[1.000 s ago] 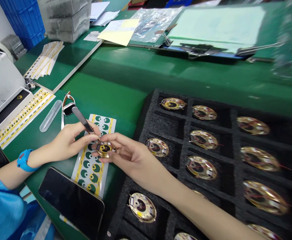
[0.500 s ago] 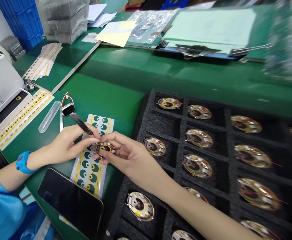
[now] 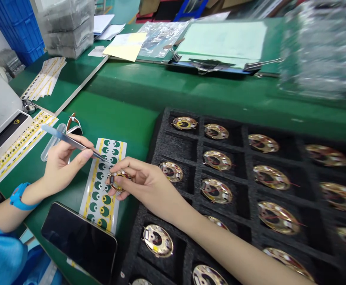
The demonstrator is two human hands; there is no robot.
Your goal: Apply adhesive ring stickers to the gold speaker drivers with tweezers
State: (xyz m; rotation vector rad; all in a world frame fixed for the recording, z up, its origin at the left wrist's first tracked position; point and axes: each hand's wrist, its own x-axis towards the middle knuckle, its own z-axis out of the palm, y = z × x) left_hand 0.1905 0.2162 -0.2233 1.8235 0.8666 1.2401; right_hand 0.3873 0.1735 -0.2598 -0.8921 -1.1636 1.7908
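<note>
Clamps tweezers (image 3: 67, 139) in the left hand (image 3: 60, 165), pointing their tips toward a round gold disc (image 3: 120, 174) just beside them. Pinches that disc in the right hand (image 3: 149, 184), above a sticker sheet (image 3: 100, 178), with a phone (image 3: 79, 241) below-left and a foam tray (image 3: 177, 148) right of this grip.

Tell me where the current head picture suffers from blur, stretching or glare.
Head view: the plastic packaging at upper right is smeared by blur; head view: gold discs near the right edge look stretched and soft; head view: the tweezers in the left hand catch a pale sheen.
</note>
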